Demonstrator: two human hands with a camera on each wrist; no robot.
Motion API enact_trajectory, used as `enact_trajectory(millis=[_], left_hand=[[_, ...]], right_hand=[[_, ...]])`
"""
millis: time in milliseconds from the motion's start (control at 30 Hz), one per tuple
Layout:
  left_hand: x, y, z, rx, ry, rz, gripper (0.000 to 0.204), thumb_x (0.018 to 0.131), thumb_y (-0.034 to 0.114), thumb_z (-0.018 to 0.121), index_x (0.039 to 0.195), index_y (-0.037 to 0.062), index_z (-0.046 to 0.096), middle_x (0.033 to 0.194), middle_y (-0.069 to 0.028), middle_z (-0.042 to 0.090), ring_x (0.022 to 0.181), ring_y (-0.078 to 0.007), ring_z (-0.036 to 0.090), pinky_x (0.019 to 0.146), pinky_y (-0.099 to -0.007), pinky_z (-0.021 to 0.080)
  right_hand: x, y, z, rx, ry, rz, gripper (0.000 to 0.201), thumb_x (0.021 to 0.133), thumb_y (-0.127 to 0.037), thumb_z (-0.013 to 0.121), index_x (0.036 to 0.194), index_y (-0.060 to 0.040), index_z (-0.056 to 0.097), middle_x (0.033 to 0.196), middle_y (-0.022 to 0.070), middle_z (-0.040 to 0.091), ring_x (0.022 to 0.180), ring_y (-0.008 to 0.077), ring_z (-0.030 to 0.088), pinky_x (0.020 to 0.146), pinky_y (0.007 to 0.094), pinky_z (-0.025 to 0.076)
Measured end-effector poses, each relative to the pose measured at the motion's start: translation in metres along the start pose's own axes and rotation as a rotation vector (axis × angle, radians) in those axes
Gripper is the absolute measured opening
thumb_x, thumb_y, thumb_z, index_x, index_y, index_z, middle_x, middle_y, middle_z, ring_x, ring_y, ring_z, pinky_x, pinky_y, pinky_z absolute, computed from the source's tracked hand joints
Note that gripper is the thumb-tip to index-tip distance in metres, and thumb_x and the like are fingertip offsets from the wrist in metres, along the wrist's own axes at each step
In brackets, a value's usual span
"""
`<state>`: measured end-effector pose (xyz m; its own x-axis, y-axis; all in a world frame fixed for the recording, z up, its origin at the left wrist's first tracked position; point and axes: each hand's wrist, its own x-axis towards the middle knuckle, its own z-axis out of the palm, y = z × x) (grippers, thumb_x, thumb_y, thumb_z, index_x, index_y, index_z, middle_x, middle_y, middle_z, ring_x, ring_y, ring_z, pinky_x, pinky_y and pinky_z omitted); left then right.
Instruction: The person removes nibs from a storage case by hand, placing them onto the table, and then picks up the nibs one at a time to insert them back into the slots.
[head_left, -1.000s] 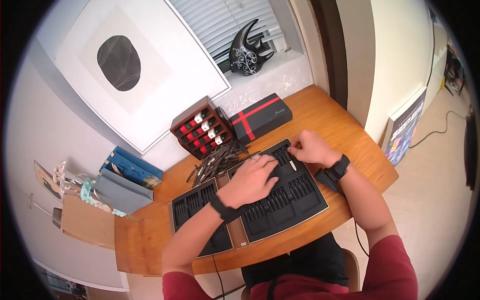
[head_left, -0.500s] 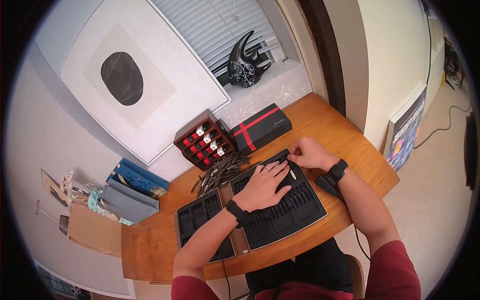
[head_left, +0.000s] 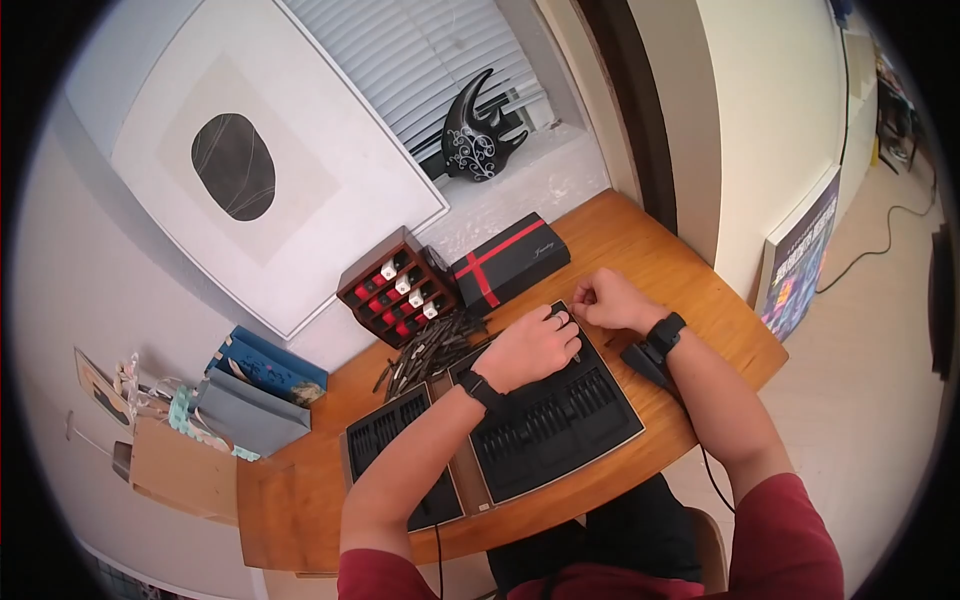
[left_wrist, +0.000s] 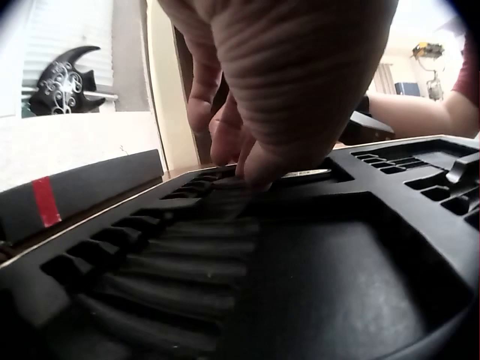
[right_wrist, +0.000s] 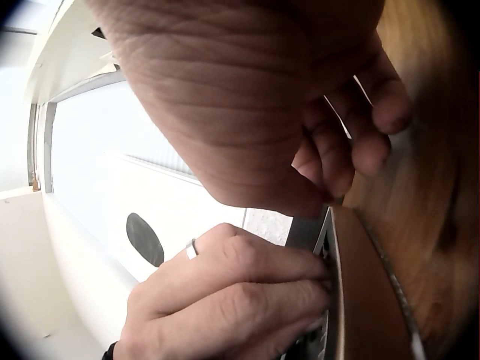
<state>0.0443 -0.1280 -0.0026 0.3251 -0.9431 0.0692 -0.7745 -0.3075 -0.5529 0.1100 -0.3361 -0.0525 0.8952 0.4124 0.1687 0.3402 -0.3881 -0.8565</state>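
A black slotted case [head_left: 525, 475] lies unfolded on the table. My left hand [head_left: 532, 350] reaches over its far right part, fingers bent downward. In the left wrist view, the left thumb and fingertips pinch a slim silvery utensil [left_wrist: 306, 174] lying low over the slots, part of it hidden. My right hand [head_left: 612, 302] is bent at the far right corner, its thumb tip right at the case's rim [right_wrist: 337, 232] in the right wrist view. I cannot tell whether the right fingers hold anything. A pile of dark narrow strips [head_left: 430, 355] lies beyond the case.
Behind the case stand a wooden rack [head_left: 385, 285] with red and white items and a black box [head_left: 510, 265] with a red ribbon. Gift bags [head_left: 255, 410] stand at the left. A dark device [head_left: 645, 365] with a cable sits by the right wrist.
My left hand lay spread across the case; now its fingers bend down over the silvery utensil. My right hand has stayed near the far right corner.
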Motion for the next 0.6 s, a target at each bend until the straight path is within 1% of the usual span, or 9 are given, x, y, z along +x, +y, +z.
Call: enact_trajectory(millis=[100,200,333,400,433,500,567,600], left_hand=[[0.003,-0.003,-0.001,0.02,0.029,0.055,0.003,0.085,0.017,0.067,0.086,0.0151,0.069,0.088,0.002,0.061,0.098,-0.0161,0.063,0.084,-0.0301,0.049],[0.008,-0.005,0.002,0.059,0.009,0.099,0.003,0.084,0.018,0.067,0.084,0.015,0.069,0.087,0.0024,0.062,0.097,-0.0163,0.064,0.084,-0.0301,0.049],[0.012,-0.009,0.001,0.067,-0.032,0.105,0.005,0.085,0.018,0.066,0.081,0.0153,0.068,0.086,0.0033,0.063,0.096,-0.0154,0.064,0.084,-0.03,0.049],[0.008,-0.014,0.003,-0.033,-0.064,0.056,0.004,0.083,0.018,0.071,0.083,0.0138,0.07,0.087,0.0022,0.065,0.098,-0.0178,0.065,0.087,-0.0316,0.05],[0.005,-0.016,0.004,-0.03,-0.062,0.052,0.004,0.083,0.018,0.071,0.083,0.0138,0.07,0.087,0.0022,0.065,0.098,-0.0178,0.065,0.087,-0.0316,0.05],[-0.004,-0.023,0.003,-0.332,0.134,-0.118,0.009,0.079,0.015,0.075,0.087,0.0112,0.072,0.087,-0.0014,0.067,0.096,-0.0237,0.067,0.085,-0.0355,0.053],[-0.024,-0.035,0.005,-0.409,0.231,-0.317,0.014,0.077,0.011,0.076,0.09,0.0086,0.072,0.088,-0.0062,0.068,0.093,-0.0295,0.067,0.083,-0.0402,0.055],[-0.036,-0.045,0.003,-0.357,0.161,-0.423,0.011,0.08,0.009,0.073,0.091,0.0075,0.073,0.087,-0.0084,0.068,0.092,-0.0319,0.068,0.081,-0.0433,0.056]], right_hand=[[0.004,0.007,0.003,-0.024,0.014,-0.031,0.02,0.082,-0.013,0.077,0.092,0.0039,0.078,0.081,0.0188,0.075,0.077,0.028,0.074,0.072,0.0389,0.058],[0.004,0.008,0.004,-0.008,0.002,-0.012,0.019,0.081,-0.012,0.076,0.092,0.0038,0.078,0.08,0.0187,0.075,0.076,0.0276,0.074,0.072,0.0391,0.058],[0.003,0.01,0.004,-0.008,0.018,-0.043,0.018,0.08,-0.011,0.076,0.09,0.0038,0.078,0.079,0.0183,0.075,0.075,0.0274,0.074,0.071,0.0393,0.058],[0.003,0.008,0.003,-0.003,0.023,-0.015,0.018,0.081,-0.011,0.075,0.09,0.0036,0.078,0.078,0.0181,0.075,0.074,0.0272,0.074,0.07,0.0394,0.058],[0.003,0.009,0.003,-0.007,0.021,-0.018,0.018,0.081,-0.011,0.075,0.09,0.0036,0.078,0.078,0.0181,0.075,0.074,0.0272,0.074,0.07,0.0394,0.058],[0.005,0.011,0.002,-0.025,0.012,-0.03,0.018,0.082,-0.012,0.075,0.09,0.0035,0.078,0.078,0.0181,0.075,0.074,0.0274,0.073,0.07,0.0393,0.058],[0.005,0.01,0.002,-0.017,0.007,-0.038,0.018,0.083,-0.013,0.075,0.09,0.0032,0.078,0.079,0.0178,0.075,0.074,0.0276,0.074,0.071,0.0393,0.058],[0.005,0.009,0.003,-0.006,0.01,-0.041,0.018,0.084,-0.013,0.076,0.091,0.0029,0.078,0.08,0.0175,0.075,0.075,0.0279,0.074,0.071,0.0393,0.058]])
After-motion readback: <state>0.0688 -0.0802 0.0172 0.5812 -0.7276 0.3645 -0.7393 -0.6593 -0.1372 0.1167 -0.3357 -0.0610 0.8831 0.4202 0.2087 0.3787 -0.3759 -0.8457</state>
